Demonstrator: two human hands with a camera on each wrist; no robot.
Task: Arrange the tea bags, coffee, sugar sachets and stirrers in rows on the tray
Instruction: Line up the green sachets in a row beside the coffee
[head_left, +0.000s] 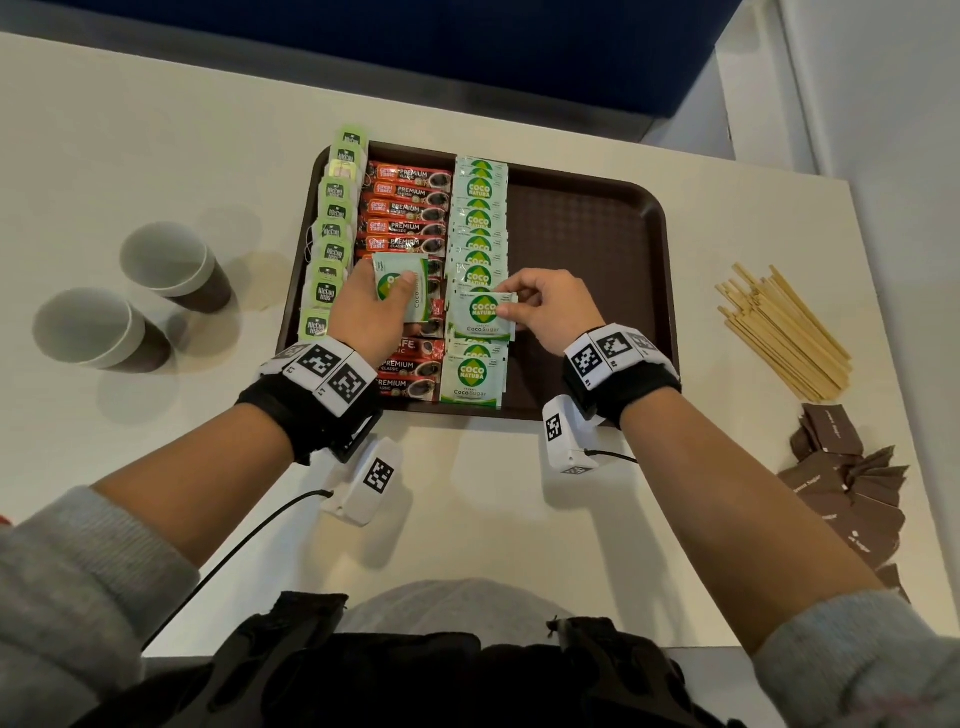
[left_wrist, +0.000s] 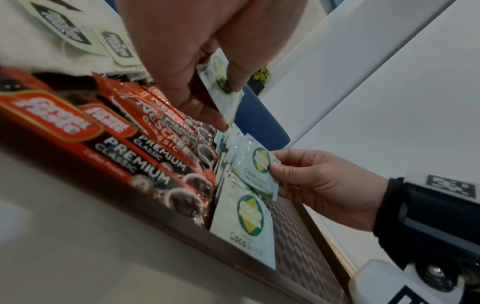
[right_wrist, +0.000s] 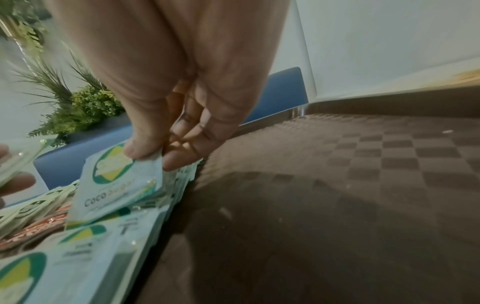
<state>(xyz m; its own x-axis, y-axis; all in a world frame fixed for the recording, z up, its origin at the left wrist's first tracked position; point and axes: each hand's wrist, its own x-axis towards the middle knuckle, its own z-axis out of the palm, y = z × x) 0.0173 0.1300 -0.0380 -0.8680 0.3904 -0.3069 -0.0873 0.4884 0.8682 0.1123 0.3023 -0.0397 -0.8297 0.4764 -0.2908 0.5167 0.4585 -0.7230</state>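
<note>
We see the brown tray (head_left: 597, 234) on the counter (head_left: 130, 156) with three rows: tea bags (head_left: 332, 244) leftmost, coffee sticks (head_left: 408, 208), then Coco sugar sachets (head_left: 479, 218). Our right hand (head_left: 550, 312) pinches one sachet (head_left: 480, 314) by its right edge, low over the sugar row (touching or not, we cannot tell). Our left hand (head_left: 371, 312) grips spare sachets (head_left: 402, 283) above the coffee. Stirrers (head_left: 779, 327) lie right of the tray.
</note>
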